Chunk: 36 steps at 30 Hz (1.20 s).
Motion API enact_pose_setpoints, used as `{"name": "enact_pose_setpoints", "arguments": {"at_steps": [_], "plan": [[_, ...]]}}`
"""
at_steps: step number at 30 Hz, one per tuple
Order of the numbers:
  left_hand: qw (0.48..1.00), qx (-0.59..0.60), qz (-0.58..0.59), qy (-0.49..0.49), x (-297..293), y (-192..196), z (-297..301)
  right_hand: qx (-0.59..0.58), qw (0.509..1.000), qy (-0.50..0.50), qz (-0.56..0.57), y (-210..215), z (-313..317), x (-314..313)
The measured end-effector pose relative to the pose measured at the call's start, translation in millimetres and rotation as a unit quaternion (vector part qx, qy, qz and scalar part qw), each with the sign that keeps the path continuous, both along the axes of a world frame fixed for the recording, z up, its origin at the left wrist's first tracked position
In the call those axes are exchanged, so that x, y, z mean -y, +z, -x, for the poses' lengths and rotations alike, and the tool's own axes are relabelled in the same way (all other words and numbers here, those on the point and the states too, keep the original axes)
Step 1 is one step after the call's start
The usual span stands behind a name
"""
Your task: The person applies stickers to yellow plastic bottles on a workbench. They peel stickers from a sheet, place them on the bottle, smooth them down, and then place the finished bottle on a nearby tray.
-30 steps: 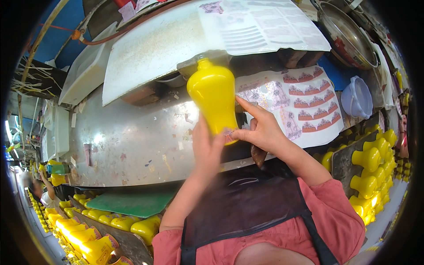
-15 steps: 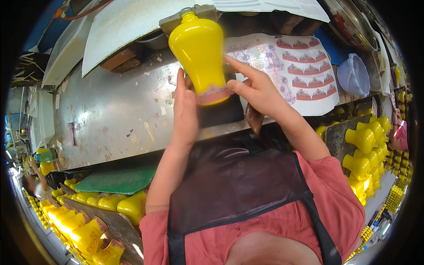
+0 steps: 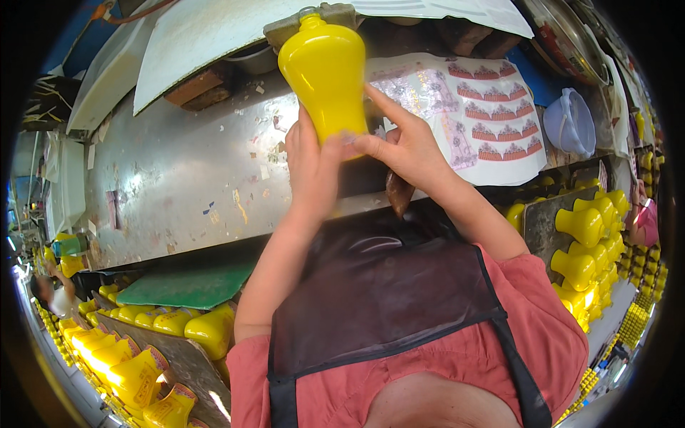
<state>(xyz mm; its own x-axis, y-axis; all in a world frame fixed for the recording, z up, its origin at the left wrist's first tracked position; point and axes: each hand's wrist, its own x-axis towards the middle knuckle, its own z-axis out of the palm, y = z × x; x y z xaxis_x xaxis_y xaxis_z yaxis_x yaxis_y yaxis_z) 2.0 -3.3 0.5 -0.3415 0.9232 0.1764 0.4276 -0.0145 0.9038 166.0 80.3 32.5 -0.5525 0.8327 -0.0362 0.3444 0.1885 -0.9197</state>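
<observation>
A glossy yellow vase [image 3: 325, 78] lies between my hands, its narrow neck pointing away toward a rough grey block [image 3: 278, 30]. Around its near end runs a pinkish patterned decal band [image 3: 348, 139], mostly covered by my fingers. My left hand [image 3: 312, 167] grips the vase's left side, with its thumb side over the band; it is slightly blurred. From the right, my right hand [image 3: 410, 146] holds the same end, thumb pressed on the band and index finger stretched along the body. Beyond that hand lies a decal sheet [image 3: 503, 118] printed with rows of crown-like bands.
The metal table [image 3: 164, 192] carries scattered paper scraps. A pale blue bucket [image 3: 569, 123] stands at the right. More yellow vases [image 3: 581, 227] fill a board on the right, and others [image 3: 135, 371] stand at lower left beside a green board [image 3: 189, 279].
My left hand has shifted right and now covers more of the decal band at the near end. The vase has moved slightly up and right in view.
</observation>
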Motion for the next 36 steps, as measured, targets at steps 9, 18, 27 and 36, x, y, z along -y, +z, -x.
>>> {"name": "enact_pose_setpoints", "arguments": {"at_steps": [9,18,27,36], "plan": [[0.996,0.083,0.015,0.006,-1.3,-1.3,-0.1,-0.064,0.997,-0.003,0.031,-12.4,0.6,-3.3],[0.973,0.223,-0.044,-0.047,7.6,-12.0,0.8,-0.035,0.996,-0.003,0.078,-0.3,-4.5,-2.1],[0.973,0.219,-0.052,-0.057,6.5,-11.8,1.6,-0.041,0.997,0.002,0.061,-2.4,-4.0,-3.6],[0.969,0.235,-0.067,-0.042,4.1,-8.5,-1.1,-0.044,0.999,0.006,0.029,-13.8,-5.6,-2.8]]}}
